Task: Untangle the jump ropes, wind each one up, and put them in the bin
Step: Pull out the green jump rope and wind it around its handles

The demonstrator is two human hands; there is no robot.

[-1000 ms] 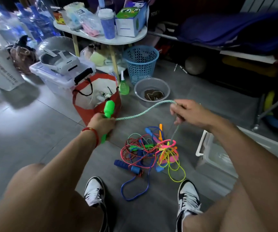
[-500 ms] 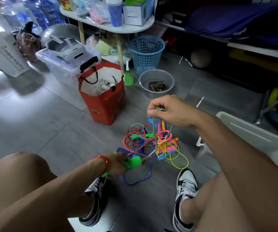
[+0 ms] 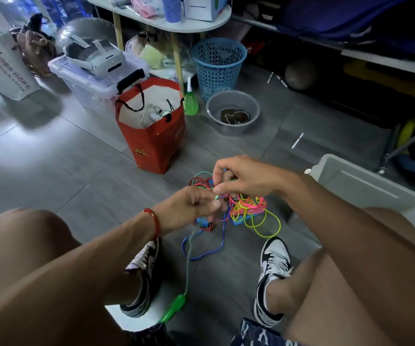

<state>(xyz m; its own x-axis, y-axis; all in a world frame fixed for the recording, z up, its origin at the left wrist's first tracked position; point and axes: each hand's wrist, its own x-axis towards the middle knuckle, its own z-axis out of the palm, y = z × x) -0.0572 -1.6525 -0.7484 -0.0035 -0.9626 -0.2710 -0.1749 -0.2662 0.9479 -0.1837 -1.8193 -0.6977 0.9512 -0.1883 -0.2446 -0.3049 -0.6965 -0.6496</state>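
Green handle (image 3: 174,306) now below left hand (image 3: 189,208)

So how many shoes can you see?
2. The left shoe sits on the floor under the left forearm, partly hidden; the right shoe sits beside the right knee, below the yellow rope loops.

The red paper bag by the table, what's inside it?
The red paper bag holds white items and dark cords near its top; what they are, and anything beneath, is hidden.
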